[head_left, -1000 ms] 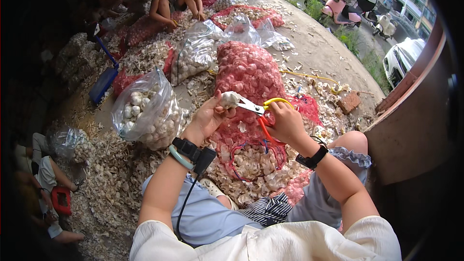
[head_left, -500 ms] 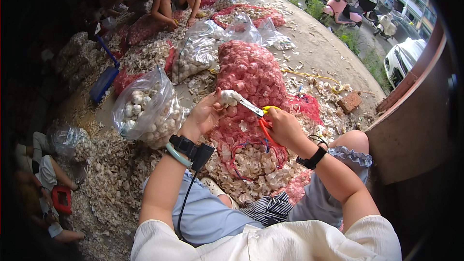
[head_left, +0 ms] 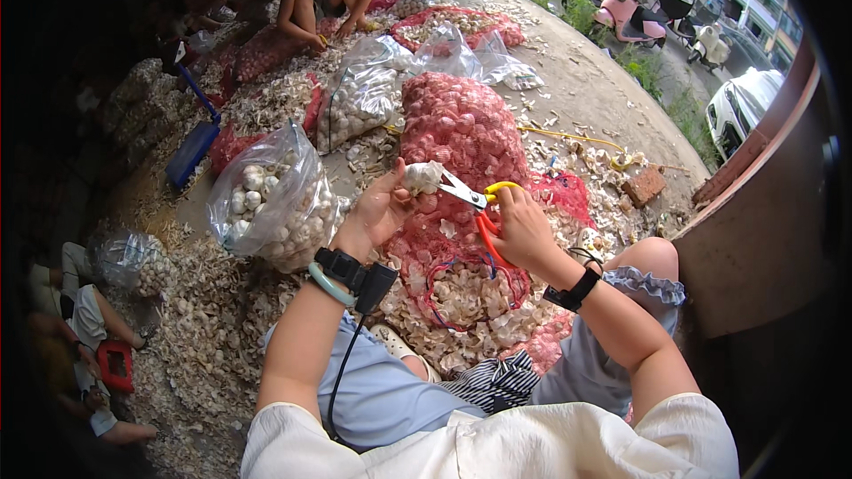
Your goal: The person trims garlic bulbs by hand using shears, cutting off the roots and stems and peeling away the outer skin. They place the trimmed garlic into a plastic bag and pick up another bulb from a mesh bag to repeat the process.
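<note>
My left hand [head_left: 383, 204] is closed on a whitish garlic bulb [head_left: 422, 177], held up in front of a red mesh sack [head_left: 461, 129] full of garlic. In my right hand [head_left: 525, 229] is a pair of scissors [head_left: 465, 192] with red and yellow handles. Its blades are parted and point left, with their tips at the bulb's right side. Below the hands, the sack's open mouth [head_left: 475, 288] lies among loose garlic skins. A clear plastic bag [head_left: 271, 204] of trimmed white bulbs stands left of my left hand.
Garlic skins [head_left: 204, 337] heap the floor at left. More filled bags [head_left: 359, 93] stand behind. A co-worker [head_left: 321, 0] crouches at the back; other people sit at far left. A blue dustpan [head_left: 191, 155], a brick [head_left: 643, 186] and a wall panel [head_left: 754, 222] are around me.
The scissors' handles and blades have spread wider apart, and my right fingers have loosened with them. The bulb has turned slightly in my left hand, which stays in nearly the same place.
</note>
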Available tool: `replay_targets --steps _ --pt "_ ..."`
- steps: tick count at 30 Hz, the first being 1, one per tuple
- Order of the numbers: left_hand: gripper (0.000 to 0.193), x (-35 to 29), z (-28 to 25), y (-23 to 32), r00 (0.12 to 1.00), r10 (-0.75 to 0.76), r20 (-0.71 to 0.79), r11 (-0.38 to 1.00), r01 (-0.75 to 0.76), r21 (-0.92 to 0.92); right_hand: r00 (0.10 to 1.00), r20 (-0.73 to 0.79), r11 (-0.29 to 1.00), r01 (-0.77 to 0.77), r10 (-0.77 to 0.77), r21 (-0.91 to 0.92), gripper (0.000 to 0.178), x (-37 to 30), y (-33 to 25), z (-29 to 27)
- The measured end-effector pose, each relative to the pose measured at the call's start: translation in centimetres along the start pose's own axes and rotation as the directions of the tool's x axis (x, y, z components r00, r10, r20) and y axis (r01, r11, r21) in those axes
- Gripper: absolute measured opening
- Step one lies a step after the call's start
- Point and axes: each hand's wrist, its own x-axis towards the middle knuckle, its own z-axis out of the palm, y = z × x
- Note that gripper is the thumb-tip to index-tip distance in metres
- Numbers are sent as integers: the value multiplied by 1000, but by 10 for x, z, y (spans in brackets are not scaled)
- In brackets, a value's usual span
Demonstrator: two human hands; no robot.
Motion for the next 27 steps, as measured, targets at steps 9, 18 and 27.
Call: replay_targets --steps 9,18,27 --pt "47 0 6 0 996 -81 32 997 81 2 987 136 991 -98 85 94 45 -3 2 -3" --pt "53 -1 0 0 998 -57 -6 996 58 61 931 330 946 -238 157 221 38 1 4 1" --pt "37 -1 11 -3 999 18 -42 1000 -17 14 927 316 958 -255 203 134 36 -1 2 1"
